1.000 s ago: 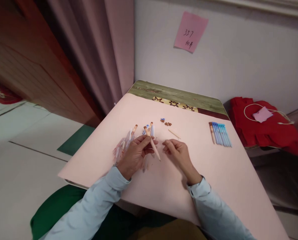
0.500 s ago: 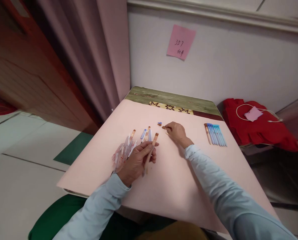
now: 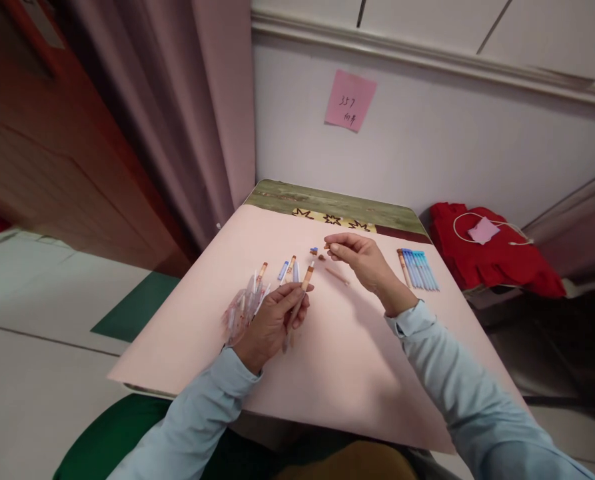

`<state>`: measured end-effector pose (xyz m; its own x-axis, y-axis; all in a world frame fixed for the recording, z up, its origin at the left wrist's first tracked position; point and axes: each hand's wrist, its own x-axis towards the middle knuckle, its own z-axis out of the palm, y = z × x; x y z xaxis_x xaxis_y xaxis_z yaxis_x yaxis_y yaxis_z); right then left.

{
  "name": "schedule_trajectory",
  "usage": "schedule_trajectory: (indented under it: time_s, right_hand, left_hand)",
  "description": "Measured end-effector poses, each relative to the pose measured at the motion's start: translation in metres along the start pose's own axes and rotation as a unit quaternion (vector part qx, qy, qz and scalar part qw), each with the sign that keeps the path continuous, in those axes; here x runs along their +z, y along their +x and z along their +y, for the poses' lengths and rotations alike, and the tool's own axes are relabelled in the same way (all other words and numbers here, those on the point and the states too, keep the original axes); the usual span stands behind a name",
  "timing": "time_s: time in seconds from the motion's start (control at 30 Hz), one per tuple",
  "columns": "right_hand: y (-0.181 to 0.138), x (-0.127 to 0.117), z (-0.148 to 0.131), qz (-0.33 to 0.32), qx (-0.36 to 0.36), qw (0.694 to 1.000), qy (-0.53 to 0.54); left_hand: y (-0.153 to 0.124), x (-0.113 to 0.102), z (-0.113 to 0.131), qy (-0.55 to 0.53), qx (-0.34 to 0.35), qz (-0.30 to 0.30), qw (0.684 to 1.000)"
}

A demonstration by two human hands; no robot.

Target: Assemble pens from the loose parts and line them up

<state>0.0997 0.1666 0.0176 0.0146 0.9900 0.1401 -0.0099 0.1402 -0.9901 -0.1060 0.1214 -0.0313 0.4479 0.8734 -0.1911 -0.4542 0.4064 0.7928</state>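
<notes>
My left hand (image 3: 277, 313) is closed around a pen (image 3: 308, 276) with a peach barrel, a brown band and a pale tip pointing up and away. My right hand (image 3: 354, 257), raised over the table, pinches a small brown piece (image 3: 326, 246), mostly covered by the fingertips. Just beyond the left hand lie tiny blue and brown pieces (image 3: 314, 251) and a loose brown piece (image 3: 321, 257). A slim peach pen part (image 3: 337, 275) rests below the right hand. Beside the left hand is a pile of clear and peach pen parts (image 3: 244, 307), partly hidden by it.
A row of several pens (image 3: 418, 269), one peach and the others blue, lies at the right of the pink-covered table (image 3: 347, 380). Past the right edge is a red cloth (image 3: 502, 260) with a white cord. A pink note (image 3: 350, 100) hangs on the wall.
My right hand has lifted off the tabletop with the small brown piece, uncovering the slim peach part. A pale tip now shows atop the pen in my left hand. The view has tilted slightly up.
</notes>
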Motion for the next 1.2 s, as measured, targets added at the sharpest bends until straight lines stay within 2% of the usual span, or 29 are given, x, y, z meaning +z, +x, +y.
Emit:
schedule_trajectory:
  time_s: [0.1, 0.23, 0.47, 0.77, 0.97, 1.07, 1.2]
  right_hand:
    - [-0.009, 0.007, -0.013, -0.017, 0.017, 1.000, 0.010]
    - [-0.018, 0.012, -0.012, -0.018, 0.034, 0.999, 0.012]
    - [-0.025, 0.020, -0.019, -0.018, 0.023, 1.000, 0.000]
    - [-0.027, 0.018, -0.026, -0.032, 0.000, 0.999, -0.034]
    - [-0.029, 0.015, -0.034, -0.069, -0.032, 0.991, -0.109]
    - [-0.031, 0.016, -0.038, -0.093, -0.020, 0.989, -0.114]
    - [-0.035, 0.019, -0.039, -0.092, -0.003, 0.991, -0.102]
  left_hand:
    - [-0.002, 0.002, 0.000, 0.002, 0.005, -0.005, 1.000]
    - [-0.006, 0.006, 0.001, 0.005, 0.007, -0.006, 1.000]
    - [-0.011, 0.008, 0.002, 0.004, 0.011, -0.014, 1.000]
    - [-0.013, 0.009, 0.005, 0.017, 0.024, -0.020, 0.999]
    - [-0.014, 0.010, 0.005, 0.028, 0.024, -0.032, 0.999]
    - [-0.015, 0.009, 0.005, 0.032, 0.024, -0.041, 0.998]
    - [-0.015, 0.007, 0.003, 0.031, 0.022, -0.047, 0.998]
